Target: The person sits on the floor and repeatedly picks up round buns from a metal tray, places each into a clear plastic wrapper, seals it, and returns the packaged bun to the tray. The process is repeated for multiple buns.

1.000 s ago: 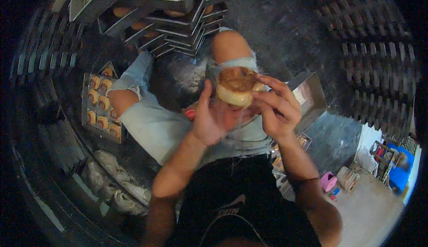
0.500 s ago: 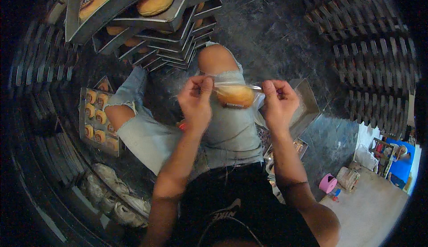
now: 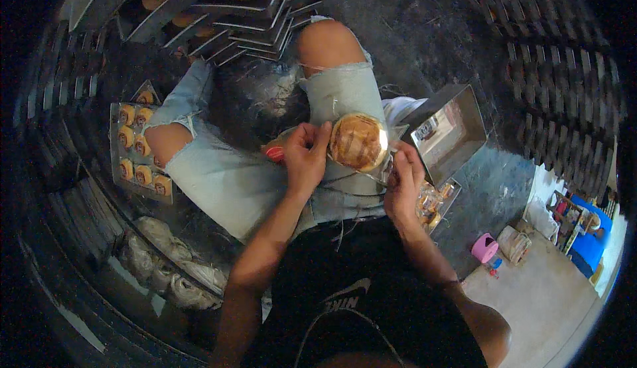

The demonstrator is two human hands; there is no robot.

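A round browned bun (image 3: 359,144) in a clear plastic bag is held up over my lap, its darker face turned toward me. My left hand (image 3: 307,155) is closed in a pinch at the left edge of the bag. On the other side my right hand (image 3: 404,177) pinches the loose end of the plastic, fingers curled in. Just left of my left hand, a red round thing (image 3: 273,153) lies by my leg; its kind is unclear. Beside my right hand stands a deep metal tray (image 3: 472,144) with what looks like clear bags or film inside.
Stacked metal trays (image 3: 255,26) with buns rise at the far left. A tray of wrapped buns (image 3: 141,146) lies by my left knee, more wrapped buns (image 3: 434,203) at my right hip. Plastic sacks (image 3: 172,255) lie lower left; a pink container (image 3: 484,248) stands right.
The bagged bun has turned its browned face toward me. My right hand has come lower and nearer my body, and my view has shifted.
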